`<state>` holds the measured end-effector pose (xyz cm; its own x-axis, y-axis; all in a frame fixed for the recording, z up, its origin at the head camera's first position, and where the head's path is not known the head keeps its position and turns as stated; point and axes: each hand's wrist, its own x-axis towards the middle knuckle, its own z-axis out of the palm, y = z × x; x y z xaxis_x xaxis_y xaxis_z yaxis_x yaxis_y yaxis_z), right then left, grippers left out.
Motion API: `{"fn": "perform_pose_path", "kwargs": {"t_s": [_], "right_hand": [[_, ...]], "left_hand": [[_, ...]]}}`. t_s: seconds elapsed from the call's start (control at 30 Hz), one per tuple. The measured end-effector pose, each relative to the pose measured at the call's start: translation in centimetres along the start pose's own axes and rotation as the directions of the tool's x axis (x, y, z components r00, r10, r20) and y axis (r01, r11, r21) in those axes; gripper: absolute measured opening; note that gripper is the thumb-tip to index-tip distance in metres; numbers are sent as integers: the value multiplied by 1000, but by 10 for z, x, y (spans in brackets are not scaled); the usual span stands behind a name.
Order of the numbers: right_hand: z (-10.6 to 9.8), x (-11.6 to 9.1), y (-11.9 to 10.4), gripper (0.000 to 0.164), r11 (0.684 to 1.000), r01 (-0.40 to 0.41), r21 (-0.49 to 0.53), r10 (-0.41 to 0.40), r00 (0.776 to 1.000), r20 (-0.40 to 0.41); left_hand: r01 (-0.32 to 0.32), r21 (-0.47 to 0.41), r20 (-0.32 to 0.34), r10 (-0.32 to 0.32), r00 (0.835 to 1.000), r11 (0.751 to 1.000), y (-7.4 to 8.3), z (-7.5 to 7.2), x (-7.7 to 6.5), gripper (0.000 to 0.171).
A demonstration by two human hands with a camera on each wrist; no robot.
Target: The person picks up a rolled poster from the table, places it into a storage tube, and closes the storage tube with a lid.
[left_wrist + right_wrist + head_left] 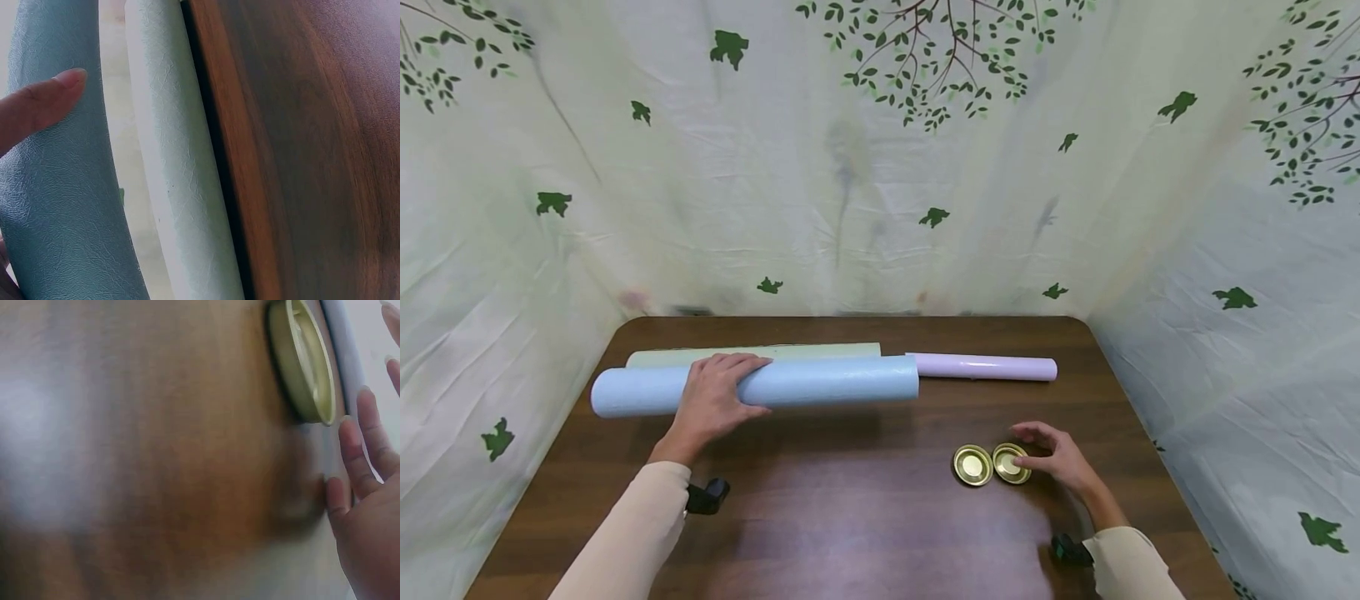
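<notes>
My left hand (715,400) grips a thick light-blue roll (835,381) near its left half, thumb on the near side. The roll appears raised, with a shadow on the table below it. In the left wrist view the same blue roll (62,206) passes under one finger. At the right, my right hand (1060,458) is beside two shallow gold round dishes. The thumb overlaps the rim of the right dish (1011,465), and the left dish (972,465) lies against it. In the right wrist view the fingers look spread, apart from a gold dish (306,362).
Behind the blue roll lies a pale green roll (760,353), partly hidden. A thinner lilac roll (988,367) extends to the right from behind the blue one. The brown wooden table (850,517) meets a leaf-printed cloth (880,208) hanging around its back and sides.
</notes>
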<state>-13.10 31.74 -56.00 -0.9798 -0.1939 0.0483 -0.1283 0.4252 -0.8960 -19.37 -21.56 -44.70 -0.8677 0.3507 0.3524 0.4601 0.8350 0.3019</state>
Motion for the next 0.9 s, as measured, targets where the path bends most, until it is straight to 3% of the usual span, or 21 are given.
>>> {"fn": "perform_pose_path", "kwargs": {"t_s": [0.3, 0.6, 0.9], "right_hand": [[3, -5, 7, 52, 999, 49, -23, -49, 999, 15], [11, -1, 14, 64, 965, 21, -260, -10, 999, 45], [12, 0, 9, 65, 949, 5, -314, 14, 998, 58]], "left_hand": [[3, 5, 16, -4, 1000, 1000, 3, 0, 3, 73], [13, 9, 22, -13, 1000, 1000, 6, 0, 3, 73], [11, 1, 21, -11, 1000, 1000, 5, 1, 0, 73]]}}
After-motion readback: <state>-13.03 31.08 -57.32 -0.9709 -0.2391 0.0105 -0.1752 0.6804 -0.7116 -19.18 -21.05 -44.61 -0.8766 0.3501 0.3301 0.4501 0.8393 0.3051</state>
